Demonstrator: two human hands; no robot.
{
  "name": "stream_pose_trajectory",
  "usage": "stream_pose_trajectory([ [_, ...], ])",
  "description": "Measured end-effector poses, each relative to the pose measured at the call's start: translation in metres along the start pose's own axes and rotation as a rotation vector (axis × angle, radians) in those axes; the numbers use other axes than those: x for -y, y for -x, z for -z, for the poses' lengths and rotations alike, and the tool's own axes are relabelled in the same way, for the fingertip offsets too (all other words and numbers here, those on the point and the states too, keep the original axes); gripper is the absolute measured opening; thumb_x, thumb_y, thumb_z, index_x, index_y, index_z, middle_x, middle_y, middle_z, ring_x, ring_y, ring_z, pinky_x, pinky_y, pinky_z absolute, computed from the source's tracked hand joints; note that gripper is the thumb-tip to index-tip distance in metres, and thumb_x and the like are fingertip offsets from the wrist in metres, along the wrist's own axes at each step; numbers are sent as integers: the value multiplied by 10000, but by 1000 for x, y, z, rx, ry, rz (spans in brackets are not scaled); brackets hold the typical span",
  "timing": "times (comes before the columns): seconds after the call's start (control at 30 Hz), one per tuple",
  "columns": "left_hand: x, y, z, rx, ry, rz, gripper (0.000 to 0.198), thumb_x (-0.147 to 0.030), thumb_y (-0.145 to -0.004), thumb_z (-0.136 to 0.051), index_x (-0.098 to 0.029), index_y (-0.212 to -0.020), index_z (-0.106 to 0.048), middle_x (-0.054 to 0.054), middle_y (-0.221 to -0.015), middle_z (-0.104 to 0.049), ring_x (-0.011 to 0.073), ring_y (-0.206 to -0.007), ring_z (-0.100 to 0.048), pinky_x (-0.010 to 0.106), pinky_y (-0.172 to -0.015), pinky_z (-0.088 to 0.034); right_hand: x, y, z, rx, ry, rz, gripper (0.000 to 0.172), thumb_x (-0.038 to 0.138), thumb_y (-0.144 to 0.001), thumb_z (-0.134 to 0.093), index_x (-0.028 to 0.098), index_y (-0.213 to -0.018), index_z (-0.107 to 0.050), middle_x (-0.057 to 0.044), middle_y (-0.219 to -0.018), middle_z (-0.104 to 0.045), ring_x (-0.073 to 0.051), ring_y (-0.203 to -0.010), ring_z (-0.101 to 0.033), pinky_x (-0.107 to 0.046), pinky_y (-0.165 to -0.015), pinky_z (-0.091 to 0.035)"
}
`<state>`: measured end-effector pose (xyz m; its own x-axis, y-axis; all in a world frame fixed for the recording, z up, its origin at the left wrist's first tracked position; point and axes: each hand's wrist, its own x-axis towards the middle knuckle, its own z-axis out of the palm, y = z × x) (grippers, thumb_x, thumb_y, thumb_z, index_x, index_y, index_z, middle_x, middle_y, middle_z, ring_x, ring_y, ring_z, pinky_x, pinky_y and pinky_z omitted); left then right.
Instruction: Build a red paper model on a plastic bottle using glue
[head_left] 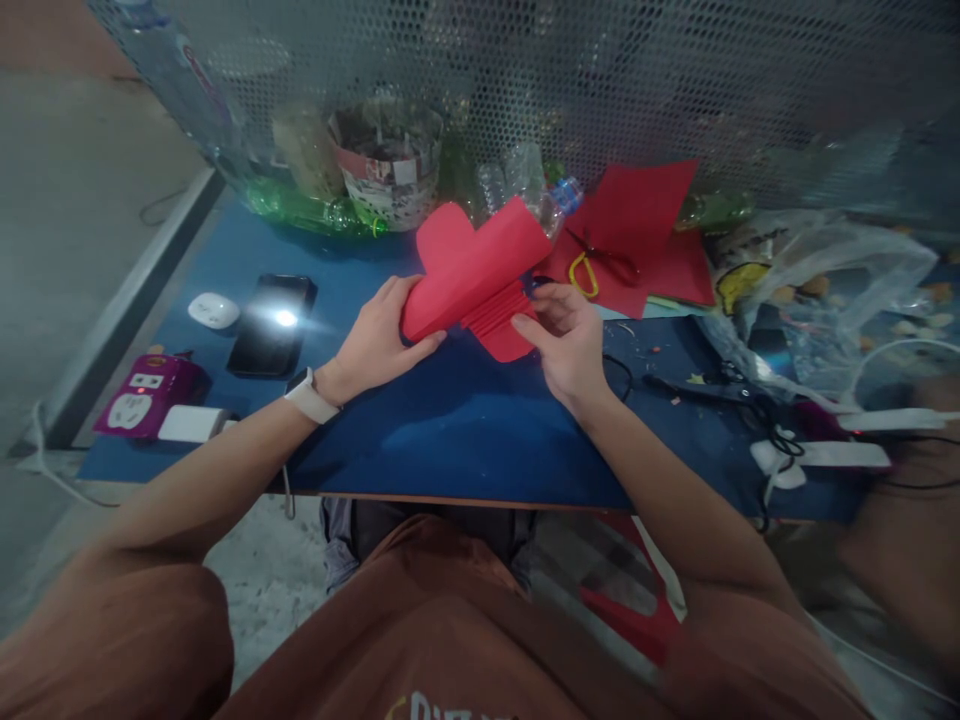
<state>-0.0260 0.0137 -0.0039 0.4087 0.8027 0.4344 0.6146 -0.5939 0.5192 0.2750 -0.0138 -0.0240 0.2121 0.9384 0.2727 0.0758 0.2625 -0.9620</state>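
Observation:
Above the blue table, a red paper piece (480, 262) is held tilted between my two hands. It has a rolled tube-like body, a rounded flap at the upper left and a pleated, fan-like part at the lower right. My left hand (382, 335) grips the lower left end of the roll, thumb in front and fingers behind. My right hand (566, 335) pinches the pleated part (501, 322) at its right edge. Behind the right hand, scissors (604, 262) with a yellow handle lie on red paper sheets (652, 205).
On the left of the table (465, 440) are a phone (271, 325) with its light on, a white case (214, 310) and a purple power socket (150, 395). Bottles and a pot (390, 175) line the mesh panel. A plastic bag (832, 270) and cables (780, 440) lie at right.

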Motion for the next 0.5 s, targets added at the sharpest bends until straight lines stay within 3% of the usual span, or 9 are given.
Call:
stream_pose_trajectory([
  [0.17,-2,0,1,17,4,8,733,-615,-1023,-789,-204,-1602,-606,200,-1463,-773,437,-1335,-778,639,-1186,-650,1,0,-5,72,-115,-98,577,715,-712,-1102,301,-1011,-834,-29,-1062,-893,-264,-996,-841,-479,-983,-750],
  [0.33,-4,0,1,9,3,3,725,-606,-1026,-782,-193,-1599,-614,197,-1461,-777,426,-1343,-779,627,-1197,-646,4,2,-5,145,-140,-150,554,795,-743,-1084,316,-957,-907,-13,-965,-909,-241,-849,-832,-468,-915,-764],
  [0.5,-3,1,-1,6,14,-11,716,-596,-1029,-781,-190,-1595,-615,193,-1447,-780,415,-1329,-784,613,-1178,-653,5,3,-4,130,-133,-142,573,802,-709,-1102,311,-938,-917,-17,-958,-916,-240,-832,-833,-462,-872,-771],
])
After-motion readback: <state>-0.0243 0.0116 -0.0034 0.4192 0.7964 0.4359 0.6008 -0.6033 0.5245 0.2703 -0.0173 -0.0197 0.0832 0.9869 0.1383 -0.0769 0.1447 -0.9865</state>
